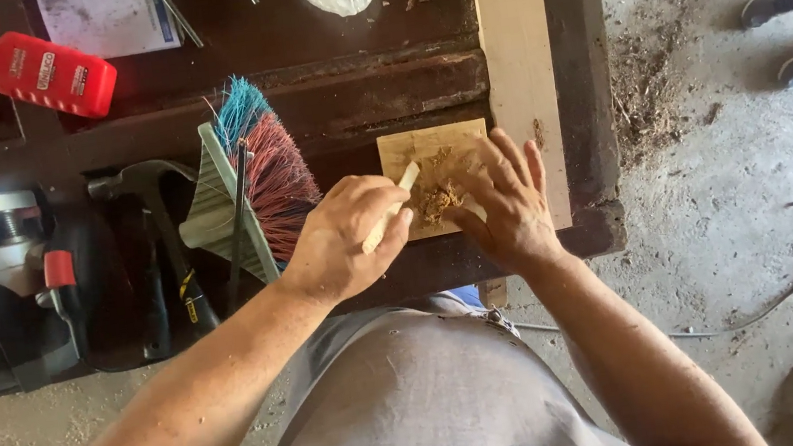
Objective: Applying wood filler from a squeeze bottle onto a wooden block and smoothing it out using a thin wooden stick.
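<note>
Two bare hands meet over a small wooden block (429, 144) on a dark workbench (340, 89). The left hand (346, 239) comes in from the lower left with the wrist bent, its fingers curled and pinching a pale flat stick (393, 207). The stick's upper end points up and right, past the fingertips, touching the edge of a heap of sawdust paste (435, 194) on the block. The right hand (507, 201) lies palm down, fingers spread and slightly bent, resting on the block's right side with the paste just left of its fingertips. Left of the left hand's knuckles lie a brush (262, 174) with blue and red bristles and a hammer (161, 232).
</note>
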